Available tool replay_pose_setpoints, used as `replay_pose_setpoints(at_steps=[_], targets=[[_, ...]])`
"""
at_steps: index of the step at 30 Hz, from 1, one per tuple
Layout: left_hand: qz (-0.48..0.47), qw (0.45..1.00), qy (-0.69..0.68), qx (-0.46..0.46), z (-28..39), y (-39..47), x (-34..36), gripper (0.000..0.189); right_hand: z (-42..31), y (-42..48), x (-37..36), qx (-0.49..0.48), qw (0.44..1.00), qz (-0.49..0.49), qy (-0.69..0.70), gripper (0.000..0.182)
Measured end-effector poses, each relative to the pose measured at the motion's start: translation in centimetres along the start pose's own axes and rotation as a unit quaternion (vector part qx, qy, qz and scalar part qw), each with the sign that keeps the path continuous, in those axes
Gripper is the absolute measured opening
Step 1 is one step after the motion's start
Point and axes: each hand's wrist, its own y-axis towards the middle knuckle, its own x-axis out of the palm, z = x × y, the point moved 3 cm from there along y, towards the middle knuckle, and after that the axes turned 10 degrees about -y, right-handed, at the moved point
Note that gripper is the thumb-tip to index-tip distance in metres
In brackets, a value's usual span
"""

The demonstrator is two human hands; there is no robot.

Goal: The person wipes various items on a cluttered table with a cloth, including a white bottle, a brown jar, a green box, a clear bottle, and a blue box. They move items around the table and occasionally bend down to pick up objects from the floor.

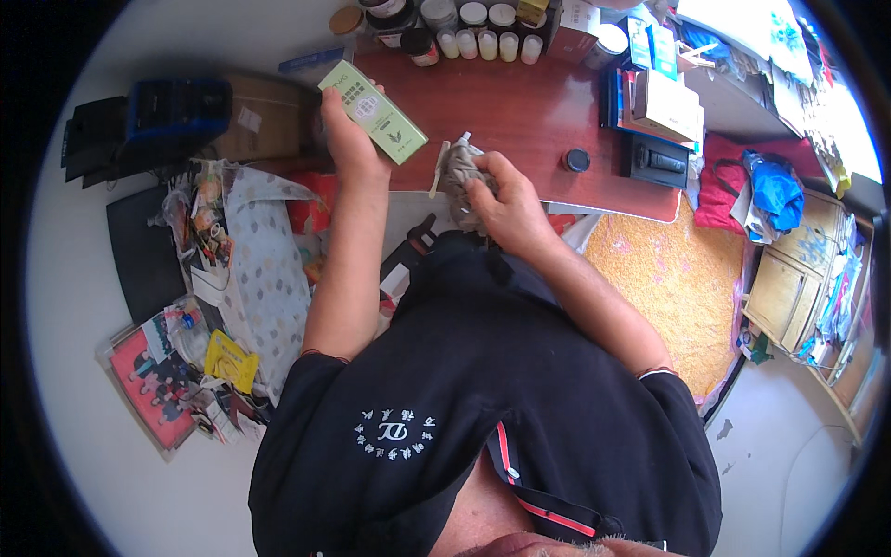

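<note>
My left hand point(351, 136) grips a light green cardboard box point(381, 120) that bears writing and a small plant drawing. The box is held tilted above the left part of the red-brown tabletop point(515, 104). At the table's near edge, my right hand point(508, 198) clasps a crumpled grey-brown cloth point(463, 177). A small white tip point(466, 136) shows above the cloth; what it belongs to is hidden. A thin pale strip point(438, 169) lies along the left side of the cloth. Right of this hand, a small round dark-lidded container point(576, 161) sits on the table.
Jars point(440, 15) and a row of small pale-capped bottles point(488, 46) line the table's back. Stacked boxes point(665, 104) and a black boxed device point(660, 161) occupy its right end. A dotted cloth point(261, 257) covers things at left; yellow grain-like material point(661, 285) spreads at right.
</note>
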Motion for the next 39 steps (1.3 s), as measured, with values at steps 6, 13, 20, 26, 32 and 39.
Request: replay_pose_setpoints(at_steps=[6,13,20,26,32,39], targets=[[-0.066,0.998,0.006,0.010,0.0,3.4,-3.2,0.036,2.9,-0.7,-2.8,0.055,0.998,0.017,0.008,0.028],[-0.184,0.921,0.323,0.114,-1.1,6.5,-4.8,0.041,3.4,0.2,-2.9,0.109,0.988,0.055,0.095,0.025],[-0.367,0.809,0.448,0.099,-6.1,6.2,-0.3,0.046,3.6,0.9,-2.0,0.137,0.981,0.086,0.108,0.024],[-0.468,0.731,0.476,0.143,-11.6,6.3,4.9,0.050,4.0,-0.3,-2.9,0.173,0.970,0.153,0.076,0.026],[-0.507,0.687,0.481,0.199,-22.3,7.1,9.7,0.049,5.6,-2.8,-4.3,0.193,0.945,0.222,0.141,0.024],[-0.483,0.666,0.540,0.178,-33.2,8.5,14.0,0.051,9.6,-5.7,-5.3,0.219,0.920,0.277,0.169,0.022]])
